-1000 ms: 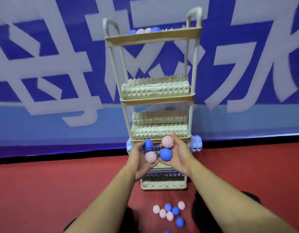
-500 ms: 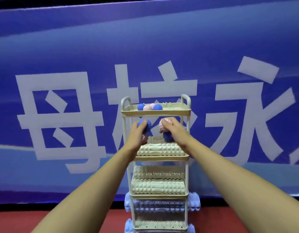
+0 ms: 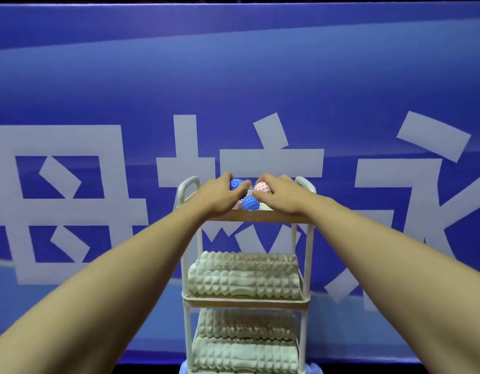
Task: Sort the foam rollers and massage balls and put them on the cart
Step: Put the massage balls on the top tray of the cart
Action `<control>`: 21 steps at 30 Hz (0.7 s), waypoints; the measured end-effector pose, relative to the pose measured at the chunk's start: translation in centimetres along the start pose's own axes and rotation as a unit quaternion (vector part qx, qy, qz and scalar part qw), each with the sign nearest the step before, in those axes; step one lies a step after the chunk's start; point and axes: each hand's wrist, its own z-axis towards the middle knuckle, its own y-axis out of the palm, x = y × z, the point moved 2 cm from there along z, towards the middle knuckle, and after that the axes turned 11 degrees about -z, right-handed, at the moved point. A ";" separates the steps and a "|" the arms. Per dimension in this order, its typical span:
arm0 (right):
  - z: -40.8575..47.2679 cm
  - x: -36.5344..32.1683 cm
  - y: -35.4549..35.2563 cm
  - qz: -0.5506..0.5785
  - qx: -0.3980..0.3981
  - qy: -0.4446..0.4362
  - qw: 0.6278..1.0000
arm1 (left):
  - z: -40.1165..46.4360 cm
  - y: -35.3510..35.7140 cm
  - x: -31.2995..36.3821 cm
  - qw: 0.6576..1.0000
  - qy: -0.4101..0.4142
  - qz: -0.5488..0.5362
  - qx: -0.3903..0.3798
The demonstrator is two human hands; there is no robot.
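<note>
A: Where are the spiky massage balls [image 3: 251, 202] held?

B: Over the cart's top tray [image 3: 256, 216]. A blue one is gripped by the left hand [image 3: 220, 197], a pink one by the right hand [image 3: 280, 197]; fingers are curled round both.

A: How are they judged to handle?

B: Light and springy, likely; the nubs should give grip. They are best cupped whole. Ridged foam rollers [image 3: 244, 276] are stacked on the shelves below.

A: Any writing?

B: Large white characters are printed on the blue banner [image 3: 98, 76]; "母校" can be read, and the rest is cut off.

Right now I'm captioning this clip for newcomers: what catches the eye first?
Two bare arms reach to the cart's top tray, where the left hand and right hand hold spiky blue and pink massage balls. Below, ridged cream foam rollers fill the shelves, before a blue banner with huge pale characters.
</note>
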 end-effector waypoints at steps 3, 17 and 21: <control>1.2 0.2 0.9 0.056 -0.036 -0.028 0.997 | 2.1 1.3 -1.3 0.999 -0.015 0.019 -0.030; 4.5 1.1 4.8 0.058 -0.051 -0.009 0.997 | 4.1 2.6 -5.0 0.993 -0.046 -0.087 -0.073; 5.3 1.8 5.3 0.037 -0.007 0.019 0.999 | 4.3 3.3 -5.3 0.996 -0.046 -0.017 -0.080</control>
